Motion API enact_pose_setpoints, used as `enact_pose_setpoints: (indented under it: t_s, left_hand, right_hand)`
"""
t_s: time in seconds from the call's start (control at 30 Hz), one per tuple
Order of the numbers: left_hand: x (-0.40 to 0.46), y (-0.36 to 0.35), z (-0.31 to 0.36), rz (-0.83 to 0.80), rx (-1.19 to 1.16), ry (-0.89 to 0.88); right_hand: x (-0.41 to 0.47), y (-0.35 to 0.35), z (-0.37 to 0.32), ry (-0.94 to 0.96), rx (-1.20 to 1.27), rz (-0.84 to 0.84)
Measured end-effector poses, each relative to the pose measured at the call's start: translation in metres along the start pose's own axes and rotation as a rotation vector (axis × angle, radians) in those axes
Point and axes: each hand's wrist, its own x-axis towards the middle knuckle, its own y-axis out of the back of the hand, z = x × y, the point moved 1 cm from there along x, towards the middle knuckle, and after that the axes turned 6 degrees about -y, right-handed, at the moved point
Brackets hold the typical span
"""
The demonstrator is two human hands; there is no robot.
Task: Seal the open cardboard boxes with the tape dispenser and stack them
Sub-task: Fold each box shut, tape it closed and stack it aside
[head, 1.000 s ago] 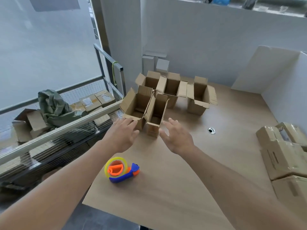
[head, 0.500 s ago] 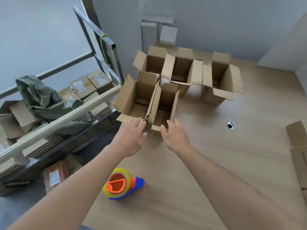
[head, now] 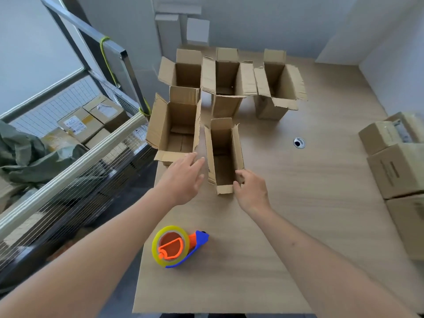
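The right hand pinches the near corner of a narrow open box. The left hand hovers beside it, fingers relaxed. The tape dispenser lies on the tabletop below both hands.

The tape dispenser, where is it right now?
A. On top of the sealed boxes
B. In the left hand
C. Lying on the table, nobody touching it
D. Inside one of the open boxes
C. The tape dispenser lies on the table between the forearms, while the left hand and right hand are up at the nearest open box.
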Motion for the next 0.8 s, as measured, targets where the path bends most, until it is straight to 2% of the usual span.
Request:
enact_pose_setpoints:
  t_s: [0.23,0.5,0.63,0.8]
  left_hand:
    - [-0.003,-0.014,0.032,-0.056,0.018,-0.139]
    - [-0.014,-0.032,0.069,-0.177,-0.04,-0.104]
    - [-0.026,-0.037,0.087,-0.261,-0.11,-0.166]
    - [-0.047,-0.053,0.116,-0.122,-0.081,-0.127]
  right_hand:
    - [-0.064,0.007,0.053,-0.162,0.021,0.077]
    - [-0.093,0.028,0.114,-0.32,0.036,0.143]
    - [-0.085,0.041,0.133,-0.282,0.052,0.147]
    - [-0.076,0.056,0.142,-0.168,0.033,0.138]
